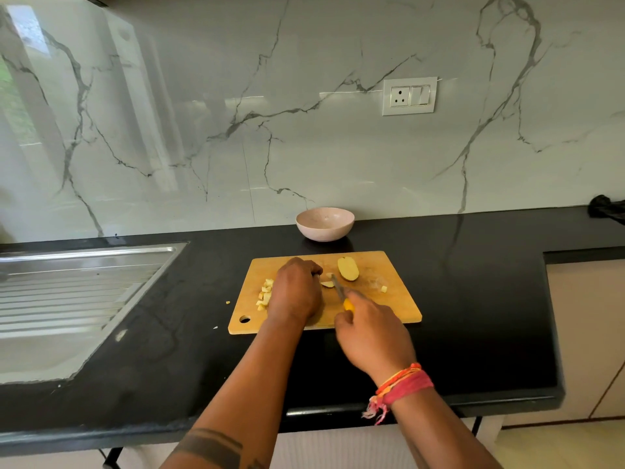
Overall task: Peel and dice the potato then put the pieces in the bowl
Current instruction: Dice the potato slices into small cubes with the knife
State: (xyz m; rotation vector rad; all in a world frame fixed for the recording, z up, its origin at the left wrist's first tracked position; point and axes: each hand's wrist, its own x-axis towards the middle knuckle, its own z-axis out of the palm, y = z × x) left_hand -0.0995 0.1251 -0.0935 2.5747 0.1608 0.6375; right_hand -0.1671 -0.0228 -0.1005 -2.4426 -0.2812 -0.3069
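One potato half (348, 268) lies cut face up at the far side of the wooden cutting board (399, 299), and a smaller potato piece (327, 284) sits near the board's middle. The knife (338, 288), blade down, touches that piece. The right hand (372, 336) wraps around the knife's yellow handle. The left hand (297, 289) rests with curled fingers just left of the piece; whether it pinches anything I cannot tell. Diced cubes (264, 296) are piled left of that hand, and a single cube (384, 289) lies to the right. The pale bowl (325, 223) stands behind the board on the black counter (473, 299), beside a steel sink (67, 292).
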